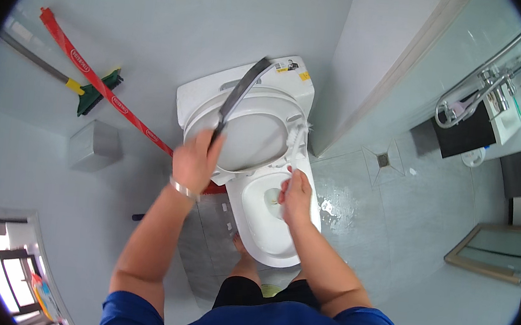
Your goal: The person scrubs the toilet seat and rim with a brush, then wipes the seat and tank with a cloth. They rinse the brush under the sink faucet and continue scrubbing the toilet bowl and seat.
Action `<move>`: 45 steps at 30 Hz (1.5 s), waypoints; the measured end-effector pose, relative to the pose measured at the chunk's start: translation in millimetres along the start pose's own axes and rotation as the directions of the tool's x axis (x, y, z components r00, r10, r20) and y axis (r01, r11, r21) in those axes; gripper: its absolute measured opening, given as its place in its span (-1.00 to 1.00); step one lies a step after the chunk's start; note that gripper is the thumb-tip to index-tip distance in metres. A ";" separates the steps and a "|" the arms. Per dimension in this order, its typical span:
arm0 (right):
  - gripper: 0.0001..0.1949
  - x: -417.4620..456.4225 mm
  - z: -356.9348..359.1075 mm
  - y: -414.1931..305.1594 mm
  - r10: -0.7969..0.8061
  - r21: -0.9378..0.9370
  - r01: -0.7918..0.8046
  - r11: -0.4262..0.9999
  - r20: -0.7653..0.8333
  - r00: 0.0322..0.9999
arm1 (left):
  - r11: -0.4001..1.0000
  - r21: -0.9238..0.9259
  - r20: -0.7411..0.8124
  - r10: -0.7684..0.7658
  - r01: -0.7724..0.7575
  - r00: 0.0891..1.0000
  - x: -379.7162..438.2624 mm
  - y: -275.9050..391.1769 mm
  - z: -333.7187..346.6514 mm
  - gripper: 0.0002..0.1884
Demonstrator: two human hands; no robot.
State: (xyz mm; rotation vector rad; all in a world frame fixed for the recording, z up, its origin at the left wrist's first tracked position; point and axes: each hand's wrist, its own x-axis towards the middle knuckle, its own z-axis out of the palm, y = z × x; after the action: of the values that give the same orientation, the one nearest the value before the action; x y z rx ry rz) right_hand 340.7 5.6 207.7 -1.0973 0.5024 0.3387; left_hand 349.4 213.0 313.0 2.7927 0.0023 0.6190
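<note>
My left hand [194, 160], with a bracelet at the wrist, grips the dark handle of a long brush-like or squeegee-like tool [242, 87]; its exact kind cannot be told. The tool slants up across the raised seat and lid [253, 138] of a white toilet [265, 251]. My right hand [297, 195] is closed around the handle of a white toilet brush [297, 140], whose bristles are up by the seat's right edge. Below this hand lies the open bowl.
A red-handled tool [119, 106] and a green broom head [98, 93] lean at the left wall, near a grey bin [94, 145]. Wet patches [332, 208] and a drain [383, 159] mark the tiled floor at right. Shower pipes [460, 78] stick out at upper right.
</note>
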 end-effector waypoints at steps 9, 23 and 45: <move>-0.51 26.2 134.7 -7.7 -0.286 -0.097 0.271 0.958 -0.225 0.931 | 0.984 0.019 0.013 0.176 -0.176 0.984 80.3 -43.6 53.5 -0.81; -0.51 26.6 148.7 4.2 -0.214 0.036 0.229 0.973 -0.242 0.946 | 0.982 -0.162 0.015 0.098 -0.094 0.995 78.5 -56.6 61.2 -0.73; -0.52 25.1 149.1 41.1 -0.642 -0.706 0.372 0.603 -0.152 0.752 | 0.675 -0.686 0.437 0.082 0.273 0.896 102.9 -82.8 52.3 -0.74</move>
State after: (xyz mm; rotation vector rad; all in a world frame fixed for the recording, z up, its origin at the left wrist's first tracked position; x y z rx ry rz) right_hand 373.8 158.5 216.9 -1.9601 0.3918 -0.2860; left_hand 469.4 284.8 287.7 2.0351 -0.1537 -0.0753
